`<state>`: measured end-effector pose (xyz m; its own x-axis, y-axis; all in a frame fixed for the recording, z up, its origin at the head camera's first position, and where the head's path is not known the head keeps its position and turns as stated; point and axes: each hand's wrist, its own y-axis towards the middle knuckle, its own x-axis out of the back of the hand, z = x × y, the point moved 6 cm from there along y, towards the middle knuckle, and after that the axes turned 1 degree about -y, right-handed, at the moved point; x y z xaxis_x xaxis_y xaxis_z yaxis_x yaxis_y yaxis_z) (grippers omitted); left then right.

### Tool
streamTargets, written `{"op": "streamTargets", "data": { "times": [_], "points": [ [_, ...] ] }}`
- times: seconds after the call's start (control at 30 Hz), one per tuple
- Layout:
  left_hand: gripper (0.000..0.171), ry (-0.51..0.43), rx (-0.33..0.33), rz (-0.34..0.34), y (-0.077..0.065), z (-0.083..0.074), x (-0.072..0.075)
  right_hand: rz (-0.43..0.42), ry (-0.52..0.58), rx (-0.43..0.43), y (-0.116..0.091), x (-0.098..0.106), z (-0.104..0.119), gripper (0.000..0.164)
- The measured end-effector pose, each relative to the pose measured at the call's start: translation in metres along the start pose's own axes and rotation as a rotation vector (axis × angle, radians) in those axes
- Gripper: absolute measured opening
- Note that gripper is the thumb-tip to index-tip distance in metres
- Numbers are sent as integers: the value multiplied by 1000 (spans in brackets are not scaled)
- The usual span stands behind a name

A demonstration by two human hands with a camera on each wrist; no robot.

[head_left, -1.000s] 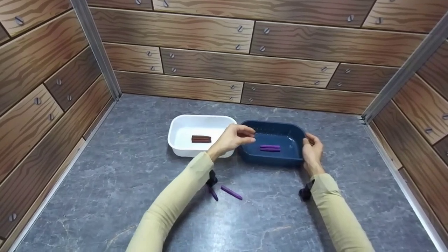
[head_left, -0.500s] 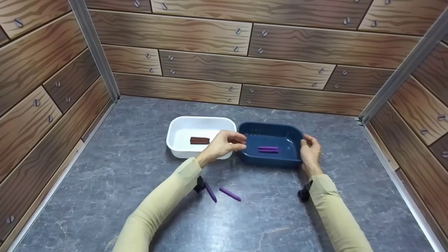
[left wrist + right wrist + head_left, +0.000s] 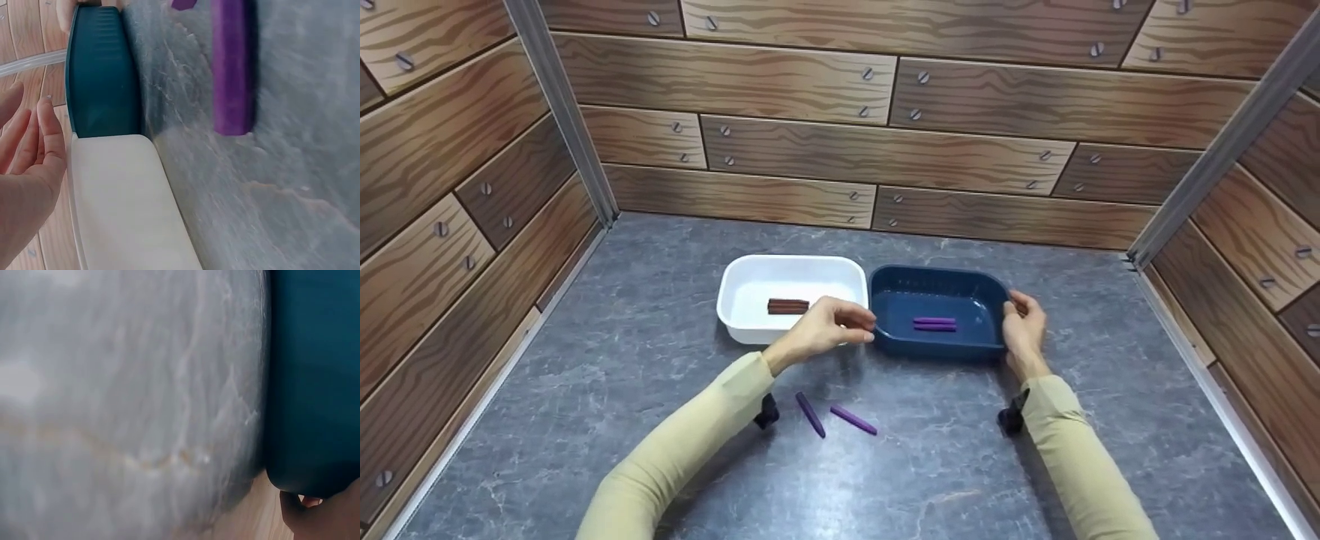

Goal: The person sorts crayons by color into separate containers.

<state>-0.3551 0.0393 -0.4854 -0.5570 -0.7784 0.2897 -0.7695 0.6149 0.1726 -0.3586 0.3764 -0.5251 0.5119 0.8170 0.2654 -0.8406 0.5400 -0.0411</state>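
Observation:
My right hand (image 3: 1026,328) grips the right end of a dark blue bin (image 3: 945,348); in the right wrist view its fingers (image 3: 289,509) curl at the bin's end. Two purple crayons (image 3: 934,328) lie side by side inside. My left hand (image 3: 823,331) is over the front right part of a white bin (image 3: 754,271), fingers loosely bent, holding nothing. That bin contains a small row of brown crayons (image 3: 788,307). In front of the bins, a dark purple crayon (image 3: 811,415) and a brighter purple crayon (image 3: 853,420) lie on the table, near the left wrist.
Both bins stand side by side, almost end to end, on a grey marbled table (image 3: 945,465). Wood-patterned walls (image 3: 795,142) close off the back and both sides, with metal posts (image 3: 1200,165) at the corners.
My left hand has drawn back from over the blue bin, leftward and toward me, uncovering the dark purple crayon. The right hand stays on the blue bin. The view has tilted slightly.

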Motion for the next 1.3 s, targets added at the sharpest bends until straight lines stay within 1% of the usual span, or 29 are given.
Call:
{"op": "streamTargets", "data": {
  "times": [0.17,0.27,0.37,0.47,0.57,0.73,0.97,1.13,1.3],
  "points": [
    [33,-15,16,39,-9,3,-2,-14,-2,8,-1,-1,1,40],
    [31,-13,39,51,-15,6,-2,-8,-7,7,-2,-1,1,41],
    [30,-9,56,78,-20,10,-4,-1,-12,0,-2,0,1,41],
    [32,-15,78,126,-26,15,-8,1,-10,-2,-2,1,-1,41],
    [33,5,108,180,-34,21,-14,-9,0,3,-2,1,-2,41],
    [31,72,126,249,-44,27,-19,-4,5,8,-2,-1,0,41],
    [29,100,142,303,-52,30,-23,3,-5,15,-1,-1,5,41],
    [27,101,155,335,-54,33,-26,0,-29,0,-1,0,3,42],
    [26,111,183,358,-57,36,-28,-10,-19,0,-1,-1,1,41]
  ]
}}
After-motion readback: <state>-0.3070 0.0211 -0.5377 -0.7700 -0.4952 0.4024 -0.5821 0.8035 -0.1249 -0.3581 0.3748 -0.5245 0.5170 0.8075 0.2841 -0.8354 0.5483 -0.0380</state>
